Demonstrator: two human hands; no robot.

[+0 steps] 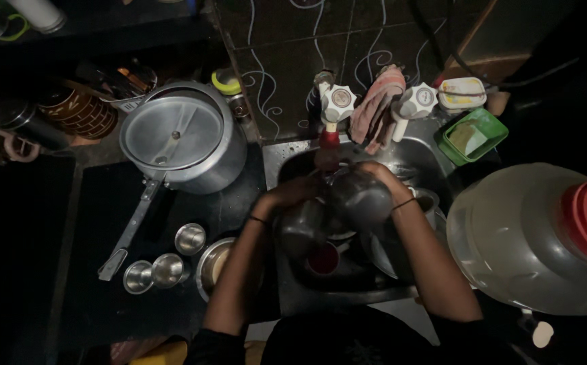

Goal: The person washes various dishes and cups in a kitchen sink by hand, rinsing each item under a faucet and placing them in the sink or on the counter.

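Note:
Both my hands are over the steel sink (415,145), below a tap with a red spout (328,138). My right hand (383,177) grips a rounded steel pot (360,197) from the right side. My left hand (288,194) holds the same pot on its left, fingers curled against it. A second dark steel vessel (301,230) sits just under the pot, partly hidden by my left wrist. Inside the sink lie more dishes, among them something red (323,259) at the bottom.
A pressure cooker with lid and long handle (180,138) stands on the dark counter at left. Three small steel cups (165,267) and a steel bowl (211,265) sit near it. A large clear water jar with red cap (540,236) is at right. Green soap tray (475,135), cloth (374,105) behind.

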